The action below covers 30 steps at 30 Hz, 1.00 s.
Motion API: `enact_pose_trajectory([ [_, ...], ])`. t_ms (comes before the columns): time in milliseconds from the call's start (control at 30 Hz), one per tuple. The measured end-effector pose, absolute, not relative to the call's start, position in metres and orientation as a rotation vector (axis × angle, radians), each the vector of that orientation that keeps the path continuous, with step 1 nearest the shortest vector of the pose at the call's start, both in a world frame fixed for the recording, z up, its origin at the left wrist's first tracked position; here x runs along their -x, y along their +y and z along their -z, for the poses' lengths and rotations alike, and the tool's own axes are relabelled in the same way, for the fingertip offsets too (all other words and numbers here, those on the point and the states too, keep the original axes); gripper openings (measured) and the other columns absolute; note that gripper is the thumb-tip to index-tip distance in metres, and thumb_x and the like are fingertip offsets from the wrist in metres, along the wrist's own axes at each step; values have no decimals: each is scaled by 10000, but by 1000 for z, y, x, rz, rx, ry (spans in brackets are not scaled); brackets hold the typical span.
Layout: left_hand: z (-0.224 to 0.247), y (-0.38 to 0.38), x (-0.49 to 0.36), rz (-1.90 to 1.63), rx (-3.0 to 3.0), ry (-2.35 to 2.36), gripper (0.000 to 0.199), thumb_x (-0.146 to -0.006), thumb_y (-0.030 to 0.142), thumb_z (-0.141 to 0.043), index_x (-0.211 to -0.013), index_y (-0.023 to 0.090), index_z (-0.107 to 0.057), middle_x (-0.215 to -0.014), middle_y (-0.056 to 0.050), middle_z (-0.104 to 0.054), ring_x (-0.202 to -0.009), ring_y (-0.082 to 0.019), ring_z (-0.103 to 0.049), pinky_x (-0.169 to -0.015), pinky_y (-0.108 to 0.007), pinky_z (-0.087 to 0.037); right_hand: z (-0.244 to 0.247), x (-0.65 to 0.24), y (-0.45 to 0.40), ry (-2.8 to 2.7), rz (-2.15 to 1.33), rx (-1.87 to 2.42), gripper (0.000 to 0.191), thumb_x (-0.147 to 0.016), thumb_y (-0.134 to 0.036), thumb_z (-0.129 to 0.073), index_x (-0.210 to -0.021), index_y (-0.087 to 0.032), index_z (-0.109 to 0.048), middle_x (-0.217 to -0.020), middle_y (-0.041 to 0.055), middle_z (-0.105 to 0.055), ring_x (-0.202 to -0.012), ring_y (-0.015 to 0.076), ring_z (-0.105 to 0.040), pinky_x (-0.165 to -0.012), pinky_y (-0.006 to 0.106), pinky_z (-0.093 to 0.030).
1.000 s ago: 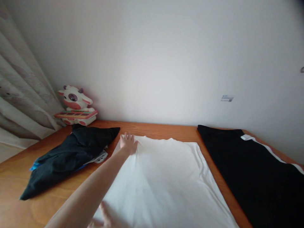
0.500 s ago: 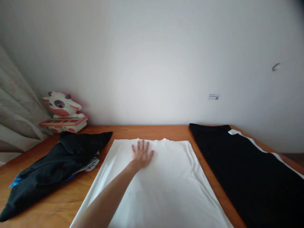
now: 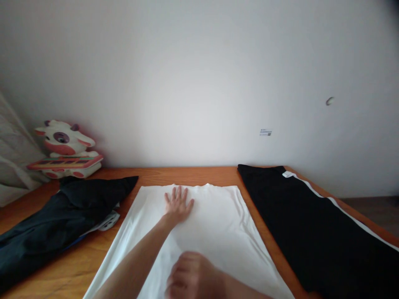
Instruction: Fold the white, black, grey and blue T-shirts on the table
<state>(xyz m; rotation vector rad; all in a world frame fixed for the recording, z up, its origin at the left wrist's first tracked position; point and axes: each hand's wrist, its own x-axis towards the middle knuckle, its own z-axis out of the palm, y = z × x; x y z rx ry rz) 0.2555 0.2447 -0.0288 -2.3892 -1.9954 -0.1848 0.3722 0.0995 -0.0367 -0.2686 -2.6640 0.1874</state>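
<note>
The right hand (image 3: pixel 195 276), blurred and nearest, has its fingers curled above the lower part of the white cloth (image 3: pixel 218 232); whether it pinches or touches anything, I cannot tell. Beyond it the left hand (image 3: pixel 179 206) lies palm down, fingers spread, near the cloth's far edge; the cloth lies flat on the wooden tabletop (image 3: pixel 187 173), between a rumpled dark garment (image 3: pixel 71 211) and a black cloth (image 3: pixel 305 224); farther off stands a cow-shaped toy keyboard (image 3: pixel 65 149).

Was softly, dimly lit; glowed palest on the smooth white wall (image 3: pixel 193 87) beyond the spread fingers (image 3: pixel 178 193) of the bare left hand (image 3: pixel 178 207), darkened toward the corners. Blurred over the bare right hand (image 3: pixel 193 276), nearer than those fingers.
</note>
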Motion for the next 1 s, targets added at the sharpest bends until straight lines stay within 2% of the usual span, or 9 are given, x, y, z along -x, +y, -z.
enact_pose_trajectory([
  [100,28,245,-256,216,2393,-1986,675,-994,521,-346,-1554,145,-375,-1629,-197,-271,-1503,-436,-241,-1149,-727,-193,-6,-430,135,-2504,-44,974,312,-996,-354,-451,-1104,-191,-694,-1183,106,-708,-1107,244,-624,-1019,415,-462],
  [233,31,245,-255,235,2384,-1978,675,-986,551,-350,-1549,180,-394,-1616,-196,-309,-1491,-443,-267,-1137,-738,-206,-26,-482,186,-2254,-22,1753,557,-1017,-442,-372,-1513,-198,-440,-1610,144,-362,-1500,297,-282,-1203,475,-219],
  [333,33,246,-254,243,2379,-1969,673,-988,555,-336,-1547,185,-400,-1617,-195,-312,-1491,-436,-274,-1141,-728,-209,-9,-500,210,-2199,-112,2010,633,-1021,-504,-330,-1585,-218,-304,-1659,121,-261,-1543,285,-164,-1222,501,-115],
  [600,6,226,-272,293,2379,-1940,582,-998,419,-388,-1480,104,-473,-1608,-231,-336,-1499,-449,-243,-1173,-696,-191,13,-509,216,-2181,-258,2128,720,-998,-645,-269,-1603,-256,-244,-1690,101,-141,-1554,300,-99,-1222,522,-31],
  [667,-7,198,-292,382,2584,-1657,492,-1010,379,-369,-1379,118,-564,-1548,-212,-444,-1444,-382,-385,-1170,-589,-300,13,-511,218,-2181,-277,2139,725,-996,-650,-263,-1606,-259,-232,-1692,95,-126,-1556,298,-86,-1222,523,-24],
  [733,-15,163,-317,451,2935,-1134,384,-1007,350,-376,-1219,173,-644,-1347,-151,-636,-1198,-266,-611,-1055,-419,-460,13,-513,222,-2194,-313,2158,720,-998,-646,-260,-1608,-266,-219,-1695,87,-108,-1558,294,-68,-1221,527,-20],
  [833,-18,115,-356,249,3211,-289,255,-939,366,-496,-1032,202,-667,-1044,-63,-735,-897,-222,-670,-848,-350,-526,11,-516,227,-2227,-406,2166,704,-1002,-627,-280,-1609,-280,-207,-1698,74,-84,-1560,292,-45,-1221,537,-20],
  [900,-17,96,-376,270,3211,21,344,-978,399,-455,-1182,183,-628,-1145,-59,-724,-1004,-219,-660,-945,-334,-496,8,-517,228,-2244,-449,2160,700,-1004,-616,-287,-1611,-279,-200,-1698,71,-70,-1560,297,-35,-1221,546,-23],
  [1000,-13,87,-392,368,3132,-108,590,-1005,515,-392,-1412,98,-481,-1414,-116,-602,-1316,-262,-531,-1193,-358,-303,7,-519,227,-2250,-446,2158,701,-1007,-612,-277,-1613,-270,-192,-1697,74,-59,-1560,300,-33,-1221,553,-23],
])
